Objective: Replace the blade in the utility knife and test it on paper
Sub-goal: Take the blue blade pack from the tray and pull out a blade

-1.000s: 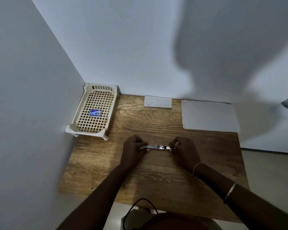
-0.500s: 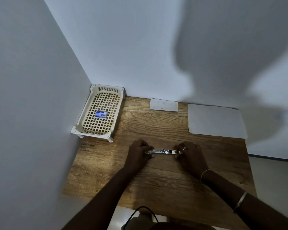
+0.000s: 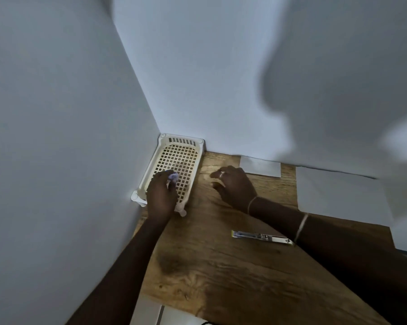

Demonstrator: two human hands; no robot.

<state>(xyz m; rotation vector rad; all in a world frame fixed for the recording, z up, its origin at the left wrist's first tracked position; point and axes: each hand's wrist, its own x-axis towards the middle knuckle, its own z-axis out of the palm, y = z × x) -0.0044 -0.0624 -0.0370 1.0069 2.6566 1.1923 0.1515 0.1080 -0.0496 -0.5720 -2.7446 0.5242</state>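
The metal utility knife (image 3: 262, 237) lies flat on the wooden table (image 3: 221, 273), partly under my right forearm. My left hand (image 3: 161, 195) is over the cream lattice basket (image 3: 179, 158) in the corner, its fingers closed on a small blue blade packet (image 3: 173, 177). My right hand (image 3: 235, 186) hovers just right of the basket with fingers spread and nothing in it. A small paper slip (image 3: 259, 167) lies by the back wall, and a larger white sheet (image 3: 338, 193) lies to the right.
Walls close in the table on the left and at the back. The table's near edge runs diagonally at the bottom, with a dark cable (image 3: 208, 323) below it.
Both hands let go of the knife, which now lies on the table. They moved up and left to the basket, and my left hand took the blue packet. The view swung left.
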